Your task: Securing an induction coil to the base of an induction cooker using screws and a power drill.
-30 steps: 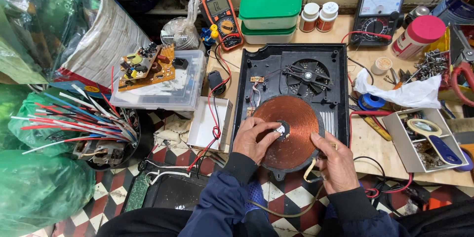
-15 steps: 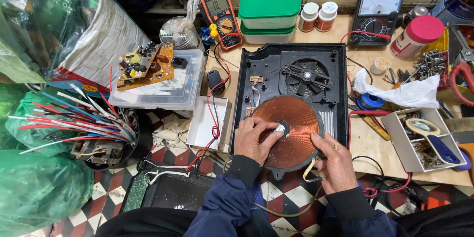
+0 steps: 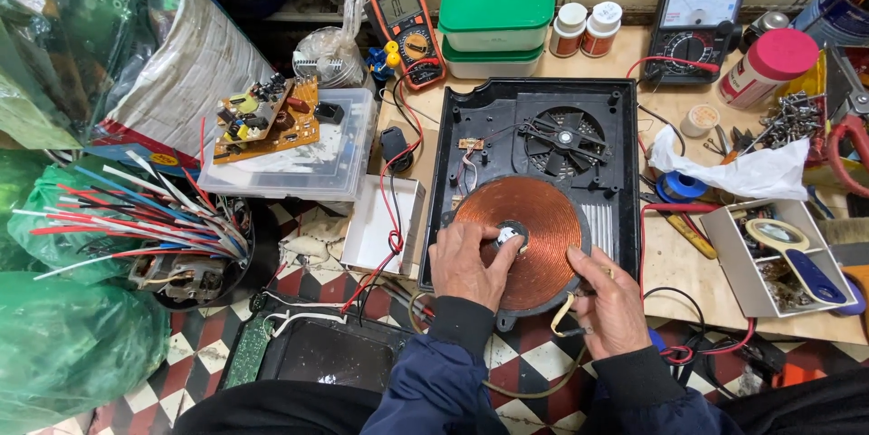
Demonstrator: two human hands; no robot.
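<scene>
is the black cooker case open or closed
Open: no top cover on the case, so the fan and copper coil lie exposed.

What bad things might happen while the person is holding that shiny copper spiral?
1. The left hand presses the middle of the copper coil while the right hand grips its edge; a slip might bend the thin windings.
2. Thin wires run from the coil to the black housing; lifting too far could tear them.
3. The red lead trails nearby and might snag.
</scene>
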